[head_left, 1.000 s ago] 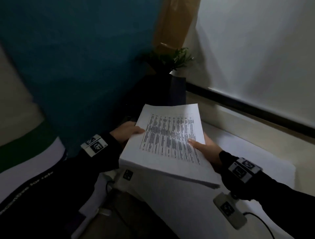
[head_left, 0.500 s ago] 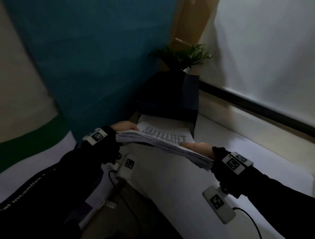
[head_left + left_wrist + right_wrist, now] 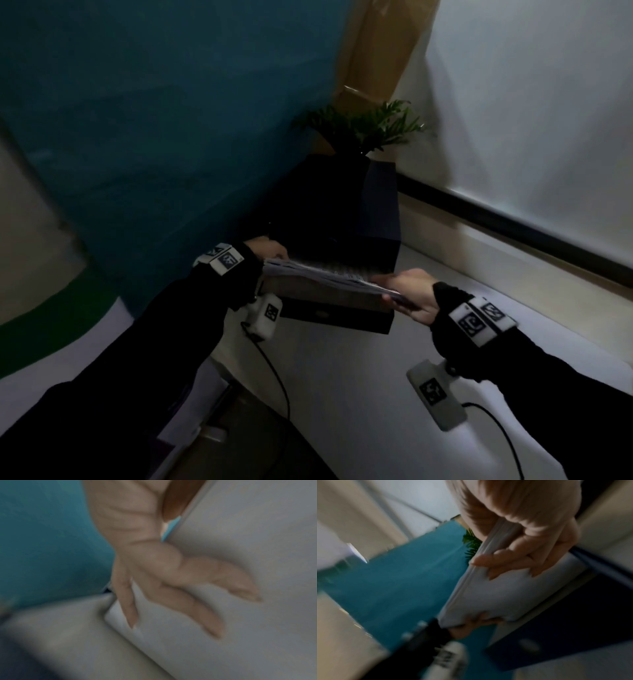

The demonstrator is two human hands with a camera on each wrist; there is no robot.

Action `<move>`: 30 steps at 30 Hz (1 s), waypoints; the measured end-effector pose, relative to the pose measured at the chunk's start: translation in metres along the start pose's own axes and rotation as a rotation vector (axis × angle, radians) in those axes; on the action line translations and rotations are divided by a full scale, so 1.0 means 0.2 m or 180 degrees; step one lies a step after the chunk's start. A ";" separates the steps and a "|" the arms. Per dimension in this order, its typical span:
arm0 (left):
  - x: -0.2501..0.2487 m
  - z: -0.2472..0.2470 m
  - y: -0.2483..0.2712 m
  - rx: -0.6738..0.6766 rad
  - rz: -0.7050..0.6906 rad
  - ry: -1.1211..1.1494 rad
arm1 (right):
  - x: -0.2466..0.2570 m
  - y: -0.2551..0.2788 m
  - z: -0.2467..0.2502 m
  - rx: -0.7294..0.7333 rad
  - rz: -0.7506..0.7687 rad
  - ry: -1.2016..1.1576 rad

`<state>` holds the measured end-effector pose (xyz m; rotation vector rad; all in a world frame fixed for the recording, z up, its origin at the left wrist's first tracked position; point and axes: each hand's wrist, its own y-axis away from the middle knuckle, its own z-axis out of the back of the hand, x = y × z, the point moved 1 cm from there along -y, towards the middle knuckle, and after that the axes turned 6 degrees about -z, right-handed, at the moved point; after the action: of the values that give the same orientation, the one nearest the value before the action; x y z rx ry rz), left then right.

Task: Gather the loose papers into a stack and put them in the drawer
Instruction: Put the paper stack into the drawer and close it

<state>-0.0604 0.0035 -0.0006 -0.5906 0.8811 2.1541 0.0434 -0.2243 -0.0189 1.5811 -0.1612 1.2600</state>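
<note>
Clearances, as I find them:
- Open drawer [image 3: 337,310]: pulled out from the dark cabinet [image 3: 346,219], its mouth covered by the paper stack [image 3: 322,275] I grip in my left hand [image 3: 265,250] and right hand [image 3: 407,291].
- Cabinet body: blocks the way just behind the stack.
- Teal partition [image 3: 154,120]: walls off my left.
- Potted plant [image 3: 366,125]: on the cabinet top.
- White desk surface [image 3: 359,394]: bare room to the right and in front of the drawer.
</note>
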 end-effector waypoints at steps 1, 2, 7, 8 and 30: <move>0.00 0.01 -0.04 -0.0037 0.0074 0.0462 | 0.01 -0.03 -0.02 -0.0103 0.0060 0.0136; -0.01 0.01 -0.05 -0.0007 -0.0105 0.0379 | 0.03 -0.06 -0.04 -0.0213 0.0130 0.0258; 0.01 -0.09 -0.06 -0.0038 -0.0301 0.0049 | 0.07 -0.27 -0.12 -0.1004 0.0437 0.1920; 0.00 -0.10 -0.06 -0.0067 -0.0368 -0.0220 | 0.08 -0.27 -0.14 -0.1166 0.0520 0.2333; -0.05 -0.23 -0.05 -0.0573 -0.0872 -0.2330 | -0.25 -0.17 -0.13 -0.2307 0.1590 0.2461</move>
<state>-0.0406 -0.0307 -0.0285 0.0228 0.1949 1.9757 0.0268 -0.2134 -0.0810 0.3818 -0.4696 1.8388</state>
